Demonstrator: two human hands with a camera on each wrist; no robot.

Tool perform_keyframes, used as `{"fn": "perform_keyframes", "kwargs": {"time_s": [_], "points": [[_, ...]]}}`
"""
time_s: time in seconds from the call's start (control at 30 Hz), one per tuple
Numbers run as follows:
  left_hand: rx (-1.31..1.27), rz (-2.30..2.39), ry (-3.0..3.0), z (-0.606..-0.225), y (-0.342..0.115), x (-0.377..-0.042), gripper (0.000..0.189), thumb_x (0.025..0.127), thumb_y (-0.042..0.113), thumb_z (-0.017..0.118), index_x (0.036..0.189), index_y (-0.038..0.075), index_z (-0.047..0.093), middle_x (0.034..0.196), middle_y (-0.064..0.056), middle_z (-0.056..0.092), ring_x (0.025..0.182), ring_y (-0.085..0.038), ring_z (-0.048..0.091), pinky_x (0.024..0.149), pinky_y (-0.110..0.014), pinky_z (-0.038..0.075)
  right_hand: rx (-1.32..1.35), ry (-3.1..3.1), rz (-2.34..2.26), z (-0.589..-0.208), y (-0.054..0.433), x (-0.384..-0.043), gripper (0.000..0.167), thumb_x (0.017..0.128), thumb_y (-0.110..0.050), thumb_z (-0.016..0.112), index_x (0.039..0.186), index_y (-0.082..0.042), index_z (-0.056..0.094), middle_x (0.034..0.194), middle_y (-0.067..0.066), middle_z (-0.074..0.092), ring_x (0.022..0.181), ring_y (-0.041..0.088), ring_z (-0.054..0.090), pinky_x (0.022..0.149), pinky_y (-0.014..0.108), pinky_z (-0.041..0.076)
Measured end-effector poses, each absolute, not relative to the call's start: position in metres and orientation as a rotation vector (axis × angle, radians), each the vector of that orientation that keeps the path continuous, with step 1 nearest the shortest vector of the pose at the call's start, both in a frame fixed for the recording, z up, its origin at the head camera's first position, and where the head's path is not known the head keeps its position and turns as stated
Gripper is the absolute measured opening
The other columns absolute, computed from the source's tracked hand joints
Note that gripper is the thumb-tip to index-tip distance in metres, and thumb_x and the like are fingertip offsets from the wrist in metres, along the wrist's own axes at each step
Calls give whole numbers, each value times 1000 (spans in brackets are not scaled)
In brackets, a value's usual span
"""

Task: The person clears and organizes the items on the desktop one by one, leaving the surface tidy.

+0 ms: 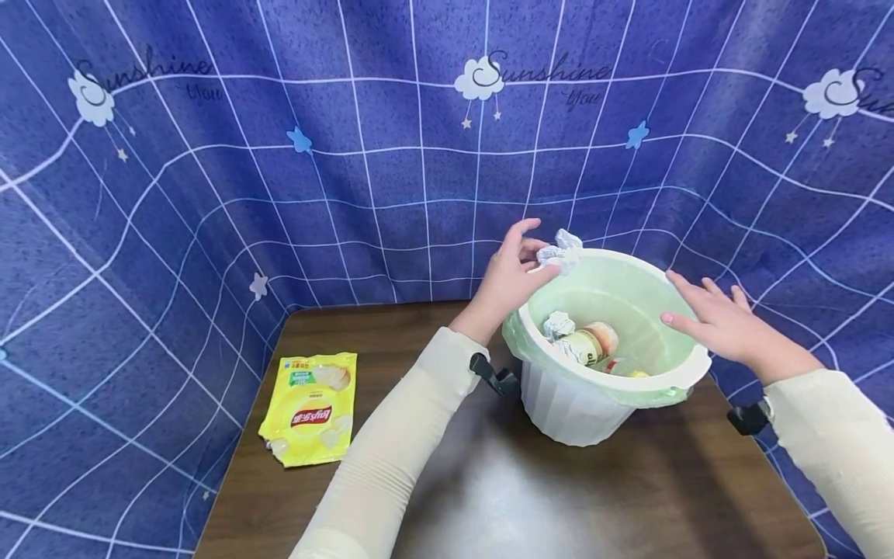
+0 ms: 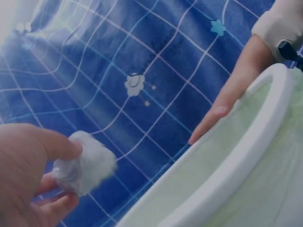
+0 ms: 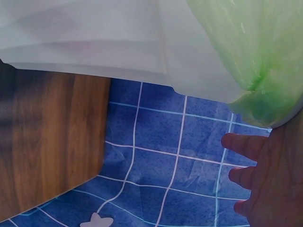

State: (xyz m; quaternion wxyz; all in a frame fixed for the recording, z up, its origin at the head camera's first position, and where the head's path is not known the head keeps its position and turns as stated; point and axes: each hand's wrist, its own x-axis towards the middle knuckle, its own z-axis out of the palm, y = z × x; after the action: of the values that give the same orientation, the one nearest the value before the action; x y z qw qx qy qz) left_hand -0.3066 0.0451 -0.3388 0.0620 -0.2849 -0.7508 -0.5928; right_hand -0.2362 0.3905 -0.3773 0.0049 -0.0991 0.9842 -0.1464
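Observation:
At the far left rim of the white trash bin (image 1: 573, 407), my left hand (image 1: 506, 279) pinches a crumpled white tissue (image 1: 561, 250) between thumb and fingers. In the left wrist view the balled tissue (image 2: 85, 163) shows just beside the bin's rim. My right hand (image 1: 719, 318) lies at the right side of the rim, fingers extended and thumb over the opening. A pale green bag (image 1: 625, 283) lines the bin and folds over its edge. Inside are another crumpled white ball (image 1: 559, 324), a container with a printed label (image 1: 583, 347) and other partly hidden items.
A yellow Lay's chip bag (image 1: 310, 407) lies flat on the left of the brown wooden table (image 1: 482, 497). Behind and beside the table hangs a blue curtain (image 1: 377, 178) with white grid lines. The table's right edge passes close to the bin.

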Motion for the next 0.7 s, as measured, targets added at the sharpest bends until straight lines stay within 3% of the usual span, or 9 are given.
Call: {"fn": "perform_keyframes", "kwargs": {"time_s": [0.13, 0.23, 0.5, 0.6, 0.7], "points": [[-930, -1829, -2344, -341, 47, -303, 84, 90, 13, 78, 158, 18, 29, 141, -12, 58, 134, -24, 52, 107, -33, 47, -309, 3077, -459, -378, 391, -237, 80, 104, -51, 43, 163, -10, 6, 163, 28, 19, 143, 64, 7, 108, 77, -13], [-943, -1819, -2388, -345, 44, -304, 87, 90, 18, 79, 160, 22, 27, 146, -10, 54, 138, -22, 48, 109, -32, 45, -308, 3073, -460, -379, 391, -237, 80, 104, -51, 42, 163, -10, 5, 162, 28, 18, 143, 64, 7, 108, 76, -14], [-872, -1717, -2336, -355, 18, -311, 78, 91, 21, 77, 156, 22, 34, 139, -7, 61, 129, -19, 55, 103, -34, 50, -312, 3081, -466, -377, 389, -236, 81, 104, -51, 44, 163, -9, 8, 162, 28, 19, 142, 64, 8, 109, 77, -11], [-853, -1709, -2287, -362, -1, -317, 77, 91, 19, 77, 156, 21, 36, 134, -8, 64, 125, -19, 58, 99, -31, 52, -311, 3077, -477, -377, 390, -235, 80, 104, -50, 44, 163, -9, 7, 162, 28, 19, 142, 64, 8, 108, 78, -11], [-817, -1740, -2221, -375, -25, -325, 76, 89, 14, 78, 155, 18, 39, 128, -11, 66, 119, -23, 62, 98, -35, 54, -311, 3072, -481, -377, 391, -235, 80, 105, -49, 43, 163, -10, 5, 163, 29, 18, 143, 64, 7, 108, 78, -12]]}}
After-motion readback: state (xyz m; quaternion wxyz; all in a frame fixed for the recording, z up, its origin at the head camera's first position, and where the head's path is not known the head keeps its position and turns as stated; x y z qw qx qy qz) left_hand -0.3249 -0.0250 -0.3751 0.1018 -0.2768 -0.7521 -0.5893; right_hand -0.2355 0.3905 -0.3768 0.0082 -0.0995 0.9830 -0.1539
